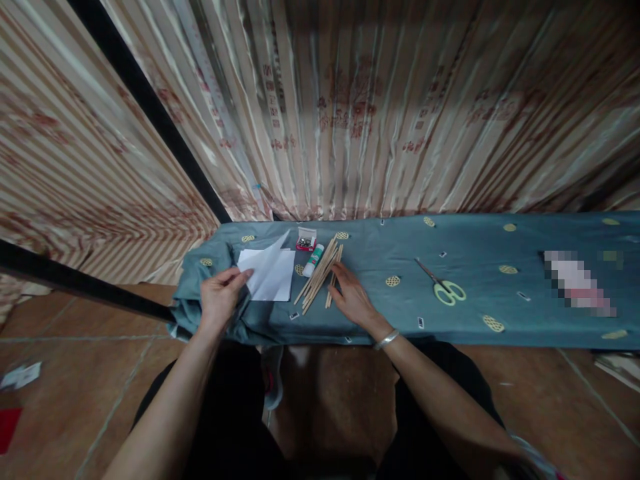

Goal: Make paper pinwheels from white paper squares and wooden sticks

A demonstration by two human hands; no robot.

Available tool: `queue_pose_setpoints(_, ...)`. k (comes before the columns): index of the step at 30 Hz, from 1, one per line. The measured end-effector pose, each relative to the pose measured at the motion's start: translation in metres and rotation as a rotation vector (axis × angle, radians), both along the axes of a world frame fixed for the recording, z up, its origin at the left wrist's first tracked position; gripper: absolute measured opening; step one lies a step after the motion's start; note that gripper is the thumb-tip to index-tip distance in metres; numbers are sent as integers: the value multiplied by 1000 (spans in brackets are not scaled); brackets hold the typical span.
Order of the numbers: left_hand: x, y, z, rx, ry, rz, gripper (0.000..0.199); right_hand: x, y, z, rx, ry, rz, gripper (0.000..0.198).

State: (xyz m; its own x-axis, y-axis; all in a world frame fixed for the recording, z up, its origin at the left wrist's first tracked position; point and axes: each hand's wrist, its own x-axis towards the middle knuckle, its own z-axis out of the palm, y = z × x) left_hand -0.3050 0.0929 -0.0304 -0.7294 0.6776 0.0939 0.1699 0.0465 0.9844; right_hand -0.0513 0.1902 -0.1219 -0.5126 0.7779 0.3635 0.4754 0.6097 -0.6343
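Note:
My left hand [220,297] pinches the edge of a thin white sheet of paper [271,260], lifting it at a slant above a stack of white paper [283,287]. To the right lies a loose bundle of thin wooden sticks [316,279]. My right hand [353,297] rests at the bundle's right side, thumb and fingers apart, with the fingertips touching the outermost sticks. A glue stick [313,261] with a green and white label lies between the paper and the sticks. Behind it stands an open small red box [306,240] holding small metal pieces.
Scissors [449,292] with pale green handles lie to the right on the teal patterned cloth [380,313]. Farther right is a blurred-out item [577,283]. A striped curtain [350,133] hangs behind, and dark bars [150,113] run along the left.

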Motion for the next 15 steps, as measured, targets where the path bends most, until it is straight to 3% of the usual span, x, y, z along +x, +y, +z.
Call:
queue_pose_setpoints(4, 11, 4, 26, 214, -183, 7, 27, -2, -2, 4, -12, 9, -15, 54)
queue_pose_setpoints(7, 26, 8, 42, 292, -109, 2, 28, 9, -3, 12, -13, 22, -45, 55)
queue_pose_setpoints(10, 53, 17, 45, 275, 247, -122, 20, 34, -4, 26, 21, 55, -139, 53)
queue_pose_setpoints(13, 94, 36, 32, 266, 711, -439, 11, 70, -7, 44, 81, 88, -278, 53)
queue_pose_setpoints(15, 124, 49, 16, 261, 940, -619, 17, 94, -13, 52, 113, 75, -347, 54)
